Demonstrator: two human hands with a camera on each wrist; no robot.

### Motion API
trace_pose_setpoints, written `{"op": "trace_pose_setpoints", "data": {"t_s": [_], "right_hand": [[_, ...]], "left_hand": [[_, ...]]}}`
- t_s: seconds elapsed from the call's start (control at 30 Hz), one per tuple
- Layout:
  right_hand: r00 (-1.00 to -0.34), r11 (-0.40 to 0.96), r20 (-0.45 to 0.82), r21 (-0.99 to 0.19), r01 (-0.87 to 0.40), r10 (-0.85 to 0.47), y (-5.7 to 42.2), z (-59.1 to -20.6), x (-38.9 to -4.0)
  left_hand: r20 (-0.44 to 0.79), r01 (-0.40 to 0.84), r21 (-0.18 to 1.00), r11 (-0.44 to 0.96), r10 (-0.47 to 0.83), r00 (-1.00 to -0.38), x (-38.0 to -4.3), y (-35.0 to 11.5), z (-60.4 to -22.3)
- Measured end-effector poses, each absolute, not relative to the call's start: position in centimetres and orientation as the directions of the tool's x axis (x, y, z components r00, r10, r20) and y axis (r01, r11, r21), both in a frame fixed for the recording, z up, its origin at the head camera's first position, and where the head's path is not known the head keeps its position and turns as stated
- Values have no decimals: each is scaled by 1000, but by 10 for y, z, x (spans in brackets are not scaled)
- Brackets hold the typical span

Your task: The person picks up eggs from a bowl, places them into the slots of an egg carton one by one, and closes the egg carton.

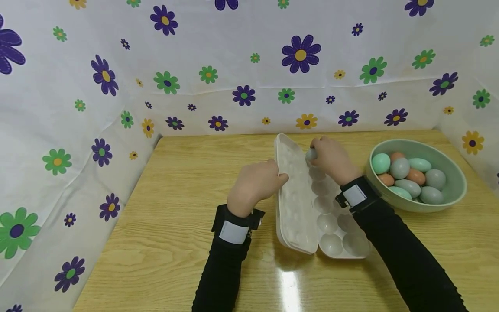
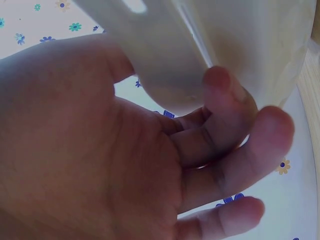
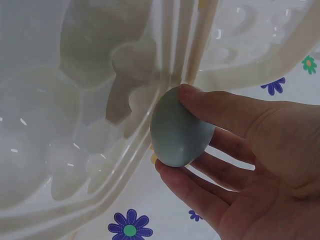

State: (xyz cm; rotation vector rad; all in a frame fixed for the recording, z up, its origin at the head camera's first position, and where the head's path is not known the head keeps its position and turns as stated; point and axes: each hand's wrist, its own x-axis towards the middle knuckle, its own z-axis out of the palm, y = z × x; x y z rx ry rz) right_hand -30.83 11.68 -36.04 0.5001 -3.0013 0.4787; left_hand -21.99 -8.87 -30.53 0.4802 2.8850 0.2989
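Observation:
In the head view a white plastic egg carton [image 1: 322, 252] lies open on the table, its lid [image 1: 293, 203] raised on the left. My left hand [image 1: 255, 186] grips the lid's edge near the far end; in the left wrist view its fingers curl against the pale plastic [image 2: 165, 65]. A grey-blue egg [image 3: 177, 130] is pinched between the thumb and fingers of my right hand [image 1: 333, 160], over the far end of the carton's cupped half. The cups in view at the near end hold nothing. Part of that half is hidden by my right hand and forearm.
To the right stands a pale green bowl [image 1: 460, 190] with several grey, mint and brown eggs [image 1: 415, 177]. A wooden-patterned table [image 1: 175, 208] spreads beneath. Behind and at the sides hangs a white flowered cloth [image 1: 234, 47].

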Motion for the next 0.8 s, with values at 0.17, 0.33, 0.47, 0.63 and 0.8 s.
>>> {"op": "trace_pose_setpoints", "data": {"t_s": [0.17, 0.33, 0.47, 0.63, 0.8], "right_hand": [[-941, 892, 121, -300, -337, -315, 113, -363, -306], [-951, 902, 87, -302, -309, -296, 113, -366, -306], [-954, 910, 61, -288, -299, -294, 114, -370, -306], [-961, 917, 45, -293, -273, -272, 116, -372, -307], [-966, 921, 36, -293, -257, -258, 116, -370, -309]], "left_hand": [[-160, 301, 235, 924, 342, -926, -219, -88, -305], [-156, 306, 225, 925, 345, -926, -219, -88, -305], [-164, 307, 217, 927, 345, -924, -219, -89, -305], [-168, 300, 221, 928, 339, -926, -219, -89, -306], [-159, 300, 215, 930, 336, -928, -218, -89, -306]]}}
